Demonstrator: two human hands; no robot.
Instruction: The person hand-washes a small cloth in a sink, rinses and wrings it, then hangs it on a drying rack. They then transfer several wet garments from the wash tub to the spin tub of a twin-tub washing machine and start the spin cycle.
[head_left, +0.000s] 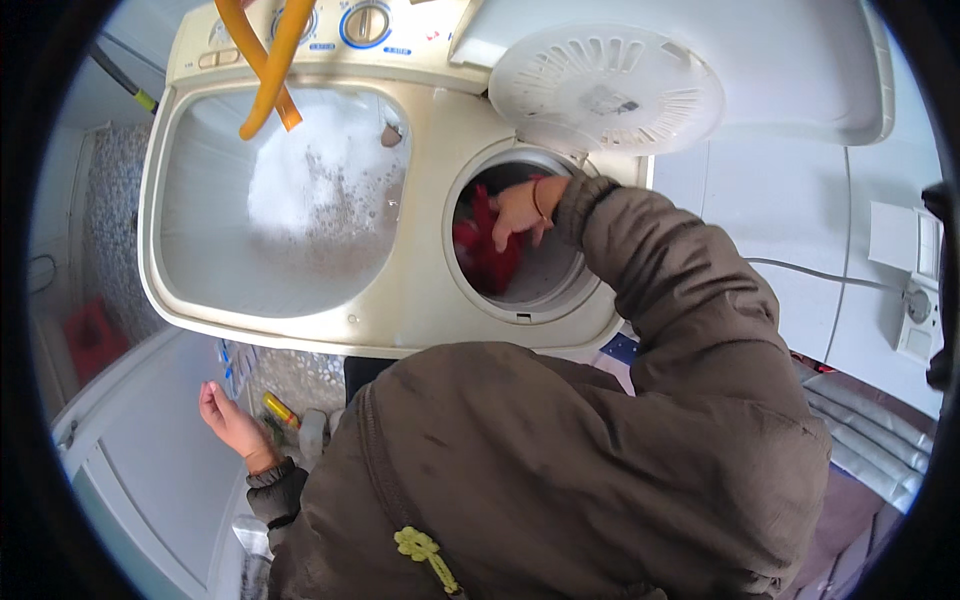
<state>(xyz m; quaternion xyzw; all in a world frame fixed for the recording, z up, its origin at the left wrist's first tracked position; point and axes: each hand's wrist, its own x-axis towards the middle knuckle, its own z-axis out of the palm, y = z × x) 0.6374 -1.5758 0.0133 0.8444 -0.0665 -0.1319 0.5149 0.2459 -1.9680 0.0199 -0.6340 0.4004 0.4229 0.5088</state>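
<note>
A cream twin-tub washing machine (424, 225) stands before me. My right hand (521, 210) reaches down into its round spin tub (551, 270), thumb pointing downward. Red cloth (495, 259) lies in that tub, and a fold of it rises at my fingers, which seem closed on it; some fingertips are hidden. Well away from the machine, at lower left, my left hand (232, 427) hangs with loosely curled fingers and nothing in it. White foam (300, 172) floats on cloudy water in the wash tub (202, 247).
Two orange hoses (266, 82) hang over the wash tub. A perforated plastic inner lid (607, 86) stands raised behind the spin tub, with the outer lid (795, 75) behind it. A grey cord (817, 274) crosses the right side. A white panel (150, 465) borders the lower left.
</note>
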